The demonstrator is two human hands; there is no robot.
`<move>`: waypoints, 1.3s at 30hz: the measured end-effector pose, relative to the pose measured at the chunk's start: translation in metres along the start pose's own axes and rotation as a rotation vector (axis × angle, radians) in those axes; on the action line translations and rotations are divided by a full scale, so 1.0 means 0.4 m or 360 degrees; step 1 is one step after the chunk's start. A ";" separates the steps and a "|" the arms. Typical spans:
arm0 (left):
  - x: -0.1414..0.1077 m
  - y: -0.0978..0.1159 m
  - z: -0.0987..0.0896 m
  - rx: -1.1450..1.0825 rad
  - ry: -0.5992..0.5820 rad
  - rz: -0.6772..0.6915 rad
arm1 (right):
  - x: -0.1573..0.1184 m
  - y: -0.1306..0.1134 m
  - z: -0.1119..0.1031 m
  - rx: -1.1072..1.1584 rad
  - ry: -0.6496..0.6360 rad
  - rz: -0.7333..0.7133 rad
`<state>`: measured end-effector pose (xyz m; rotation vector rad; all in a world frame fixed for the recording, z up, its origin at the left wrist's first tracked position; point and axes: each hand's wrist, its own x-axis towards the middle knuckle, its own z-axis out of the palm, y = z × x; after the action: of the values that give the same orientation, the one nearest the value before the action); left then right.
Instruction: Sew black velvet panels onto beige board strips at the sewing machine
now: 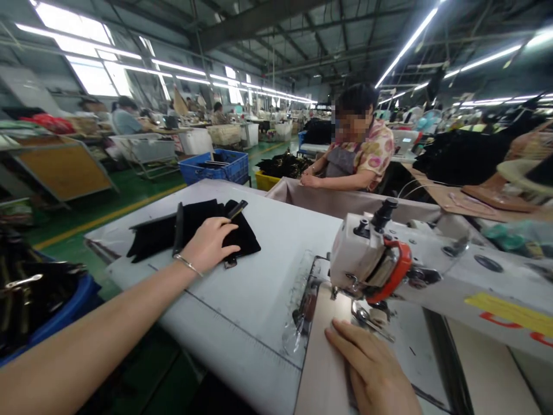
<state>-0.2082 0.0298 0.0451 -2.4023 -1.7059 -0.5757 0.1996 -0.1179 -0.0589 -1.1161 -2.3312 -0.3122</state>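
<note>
My left hand [209, 245] reaches out over the white tabletop and lies on a black fabric piece [246, 233], its fingers spread and the thumb apart. Under and beside the wrist are more black fabric [151, 230] and a dark narrow strip [178, 227]. My right hand [374, 369] rests with extended fingers on a pale beige flat panel [326, 334], just in front of the needle area of a white sewing machine [358, 248]. A red-orange guard [395, 271] curves around the machine's head. Whether the panel is loose or part of the machine bed, I cannot tell.
A blue bin [84, 311] of black items with metal fittings stands at the left. Beyond the table [268, 300] are a blue crate [216, 167] and a yellow crate [265, 180]. Across from me sits a co-worker [360, 150], behind a fabric-lined trough [298, 199].
</note>
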 end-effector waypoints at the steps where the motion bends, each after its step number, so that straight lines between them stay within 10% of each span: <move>1: 0.000 -0.055 -0.015 0.0039 -0.0088 -0.0070 | -0.006 0.007 0.007 -0.0031 0.0000 -0.0039; 5: -0.022 -0.182 -0.036 0.0063 -0.0223 -0.0112 | -0.026 0.034 0.031 -0.0116 -0.0028 -0.0135; 11: -0.037 -0.177 -0.082 0.0200 -0.0187 -0.0161 | -0.013 0.001 0.030 -0.0158 -0.0095 0.0020; 16: -0.122 -0.006 -0.151 0.0524 0.0401 -0.0178 | 0.035 -0.063 -0.021 -0.0135 -0.0367 0.0325; 21: -0.257 0.255 -0.085 -0.0039 -0.0188 0.0979 | 0.067 -0.061 -0.038 0.0064 -0.0459 0.0450; 23: -0.239 0.313 -0.040 -0.0176 -0.0527 0.0971 | 0.069 -0.059 -0.038 0.0083 -0.0433 0.0480; 31: 0.048 0.292 0.165 -0.0107 -0.0391 0.0526 | 0.073 -0.068 -0.048 0.0094 -0.0462 0.0529; 39: 0.037 0.374 0.163 -0.0673 -0.0590 0.0580 | 0.076 -0.066 -0.051 0.0136 -0.0481 0.0527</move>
<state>-0.0496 0.0121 0.0068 -3.1941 -1.2914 -0.4965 0.1708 -0.1233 -0.0243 -1.5670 -2.3284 0.0842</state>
